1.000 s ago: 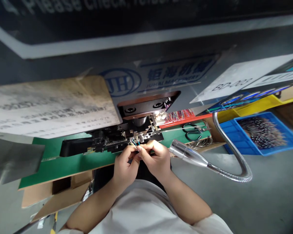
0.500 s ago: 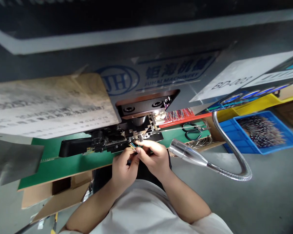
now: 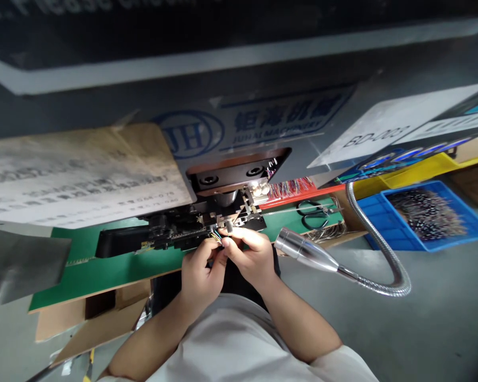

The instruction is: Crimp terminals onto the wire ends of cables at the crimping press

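Head view: the left hand (image 3: 201, 281) and right hand (image 3: 249, 260) form closed grips on thin coloured wires (image 3: 217, 239) — held at 12 o'clock, against the tooling of a terminal crimping machine (image 3: 175, 233) — black-handled scissors (image 3: 313, 215) lie at 2 o'clock.

A bright white glare sits on the machine (image 3: 258, 188), lighting the left hand (image 3: 201, 281) and right hand (image 3: 249, 260), while the top of the view stays dim. Straight edges bow near the borders, and the paper sign (image 3: 79, 175) looks soft and blurred.
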{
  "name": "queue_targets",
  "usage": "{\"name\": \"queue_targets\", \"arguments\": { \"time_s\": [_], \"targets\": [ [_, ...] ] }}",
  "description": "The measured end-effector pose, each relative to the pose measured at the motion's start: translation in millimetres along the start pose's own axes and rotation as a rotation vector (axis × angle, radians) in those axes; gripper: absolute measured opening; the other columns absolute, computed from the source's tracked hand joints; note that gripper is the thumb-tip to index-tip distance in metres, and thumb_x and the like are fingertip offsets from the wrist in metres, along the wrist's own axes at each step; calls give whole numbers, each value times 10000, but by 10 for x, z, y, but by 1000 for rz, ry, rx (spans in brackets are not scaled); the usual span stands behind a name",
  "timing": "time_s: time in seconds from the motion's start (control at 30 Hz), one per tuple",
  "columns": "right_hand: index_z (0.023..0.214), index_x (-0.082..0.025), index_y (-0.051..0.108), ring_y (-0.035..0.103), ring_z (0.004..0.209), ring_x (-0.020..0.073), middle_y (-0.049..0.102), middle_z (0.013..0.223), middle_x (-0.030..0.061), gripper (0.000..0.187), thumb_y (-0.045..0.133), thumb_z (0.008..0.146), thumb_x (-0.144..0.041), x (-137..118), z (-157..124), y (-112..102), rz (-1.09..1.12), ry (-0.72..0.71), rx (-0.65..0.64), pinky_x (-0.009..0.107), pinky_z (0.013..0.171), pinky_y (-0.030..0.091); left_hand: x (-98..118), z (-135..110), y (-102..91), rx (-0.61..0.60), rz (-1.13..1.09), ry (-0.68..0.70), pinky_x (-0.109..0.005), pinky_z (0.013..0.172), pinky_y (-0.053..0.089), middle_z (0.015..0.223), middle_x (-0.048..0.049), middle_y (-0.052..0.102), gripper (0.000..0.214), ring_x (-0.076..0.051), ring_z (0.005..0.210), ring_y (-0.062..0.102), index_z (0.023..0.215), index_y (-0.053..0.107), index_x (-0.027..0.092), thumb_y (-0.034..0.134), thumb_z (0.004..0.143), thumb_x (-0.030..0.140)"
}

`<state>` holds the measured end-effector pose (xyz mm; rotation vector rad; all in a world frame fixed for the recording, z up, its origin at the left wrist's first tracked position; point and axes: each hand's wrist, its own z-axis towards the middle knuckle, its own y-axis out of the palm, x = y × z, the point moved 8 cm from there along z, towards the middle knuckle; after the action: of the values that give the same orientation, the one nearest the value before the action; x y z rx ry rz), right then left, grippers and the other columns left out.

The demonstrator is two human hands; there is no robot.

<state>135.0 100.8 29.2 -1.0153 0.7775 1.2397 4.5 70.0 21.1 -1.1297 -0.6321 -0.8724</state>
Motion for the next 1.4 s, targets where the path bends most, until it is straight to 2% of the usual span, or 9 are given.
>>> {"name": "queue_targets", "arguments": {
  "time_s": [0.3, 0.37, 0.47, 0.6, 0.7, 0.83, 0.93, 1.17, 1.4],
  "targets": [
    [996, -219, 766, 744, 828, 194, 787, 955, 41, 167, 663, 873, -175, 15, -10, -6, -7, -14, 20, 303, 784, 611, -25, 4, 2, -14, -5, -52, -179, 616, 484, 756, 17, 715, 62, -95, 611, 629, 928, 637, 197, 600, 932, 246],
    [980, -216, 754, 722, 743, 176, 773, 858, 29, 145, 667, 868, -184, 26, -23, -6, -9, -11, 29, 285, 715, 599, -33, 0, 0, -14, 0, -50, -182, 628, 492, 766, 13, 722, 59, -99, 623, 641, 927, 638, 198, 598, 930, 241],
    [927, -206, 694, 571, 505, 119, 618, 596, -44, 81, 679, 847, -210, 81, -52, -19, 24, 51, 61, 245, 543, 528, -49, -12, 1, -18, -1, -39, -195, 640, 506, 819, -4, 742, 69, -116, 659, 668, 948, 644, 202, 598, 928, 250],
    [895, -203, 625, 464, 456, 88, 477, 550, -83, 70, 666, 842, -226, 109, -60, 0, 76, 120, 38, 214, 480, 460, -74, -22, 34, -68, 5, -36, -208, 641, 512, 821, -9, 752, 90, -129, 677, 686, 968, 652, 212, 596, 929, 271],
    [875, -201, 651, 496, 488, 95, 520, 578, -61, 31, 637, 849, -193, 44, -32, -21, 17, 76, 25, 217, 500, 471, -104, -19, 64, -111, 23, -67, -207, 605, 493, 761, 1, 739, 94, -130, 650, 679, 931, 649, 213, 589, 932, 285],
    [888, -203, 718, 581, 562, 120, 681, 716, 3, 92, 635, 864, -173, 5, -16, -35, -47, -4, -11, 241, 545, 511, -100, 0, 65, -121, 47, -67, -205, 603, 479, 727, 16, 721, 95, -122, 621, 663, 932, 653, 219, 587, 935, 286],
    [946, -207, 753, 590, 551, 126, 724, 764, 21, 129, 663, 856, -191, 36, -26, -40, -51, -14, -17, 253, 533, 525, -70, 7, 40, -107, 65, -38, -209, 617, 474, 743, 16, 723, 93, -121, 624, 660, 958, 659, 223, 587, 937, 279],
    [939, -193, 757, 534, 466, 110, 635, 583, -21, 126, 670, 850, -211, 32, 2, -38, -38, 26, 3, 235, 467, 491, -42, -3, 0, -78, 55, -32, -209, 621, 474, 760, 15, 731, 83, -120, 634, 663, 962, 662, 222, 597, 932, 265],
    [918, -201, 712, 504, 476, 104, 570, 569, -47, 84, 672, 846, -214, 26, -6, -46, -32, 30, 24, 232, 502, 479, -41, 5, 4, -82, 49, -40, -218, 638, 493, 793, 5, 747, 100, -136, 669, 687, 986, 663, 228, 591, 936, 276]
  ]
}}
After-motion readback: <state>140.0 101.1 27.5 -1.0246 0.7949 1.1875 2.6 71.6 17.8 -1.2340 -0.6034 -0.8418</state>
